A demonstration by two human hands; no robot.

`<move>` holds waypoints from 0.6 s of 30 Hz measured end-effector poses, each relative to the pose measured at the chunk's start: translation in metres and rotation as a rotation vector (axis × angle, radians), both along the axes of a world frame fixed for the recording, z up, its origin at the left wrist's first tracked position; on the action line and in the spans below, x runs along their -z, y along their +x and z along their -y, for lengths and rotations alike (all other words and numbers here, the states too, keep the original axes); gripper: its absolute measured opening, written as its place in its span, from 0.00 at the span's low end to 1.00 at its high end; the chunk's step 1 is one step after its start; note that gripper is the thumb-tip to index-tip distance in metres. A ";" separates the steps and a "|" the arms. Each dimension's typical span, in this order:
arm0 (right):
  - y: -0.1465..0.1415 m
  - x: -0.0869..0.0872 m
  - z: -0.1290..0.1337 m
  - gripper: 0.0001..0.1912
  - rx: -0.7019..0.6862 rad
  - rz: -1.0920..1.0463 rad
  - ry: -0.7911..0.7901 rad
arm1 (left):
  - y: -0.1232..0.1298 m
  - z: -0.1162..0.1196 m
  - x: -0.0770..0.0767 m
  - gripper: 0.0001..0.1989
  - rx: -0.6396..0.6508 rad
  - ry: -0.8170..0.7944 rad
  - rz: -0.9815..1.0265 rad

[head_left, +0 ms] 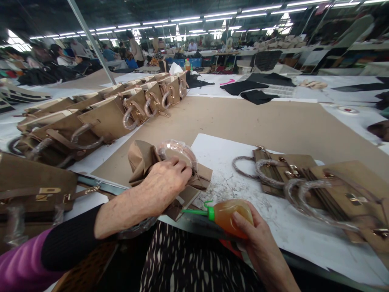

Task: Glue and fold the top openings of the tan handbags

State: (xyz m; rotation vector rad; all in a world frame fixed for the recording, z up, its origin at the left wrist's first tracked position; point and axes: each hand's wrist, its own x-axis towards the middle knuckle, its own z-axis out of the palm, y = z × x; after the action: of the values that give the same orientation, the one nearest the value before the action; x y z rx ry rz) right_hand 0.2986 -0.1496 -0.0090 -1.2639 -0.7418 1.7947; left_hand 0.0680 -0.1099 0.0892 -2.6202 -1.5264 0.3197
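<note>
In front of me lies a brown handbag with its lining bunched up and a plastic-wrapped handle standing at its far side. My left hand rests on this bag, fingers curled down onto it; what the fingertips grip is hidden. My right hand is wrapped round a squeeze bottle of amber liquid. The bottle lies sideways, its green nozzle pointing left at the bag's near flap. A small green cap hook sticks up by the nozzle.
Rows of brown handbags stand at the left. More bags with plastic-wrapped handles lie at the right. White paper and a brown sheet cover the table. Black pieces lie farther back; people work in the background.
</note>
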 end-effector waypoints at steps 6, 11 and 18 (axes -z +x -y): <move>-0.002 0.002 -0.002 0.22 0.010 0.023 0.006 | -0.003 -0.001 0.007 0.09 0.012 0.038 0.023; -0.006 0.002 0.005 0.23 -0.007 0.041 0.010 | -0.004 -0.002 0.008 0.09 0.023 0.037 0.019; -0.004 -0.008 0.010 0.27 0.084 0.241 0.106 | 0.001 -0.009 -0.005 0.06 -0.014 0.013 0.010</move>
State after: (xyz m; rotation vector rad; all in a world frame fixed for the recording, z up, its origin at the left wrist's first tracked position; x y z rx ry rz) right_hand 0.2947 -0.1600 -0.0012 -1.4337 -0.8918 1.5315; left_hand 0.0691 -0.1010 0.0943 -2.6063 -1.5455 0.2965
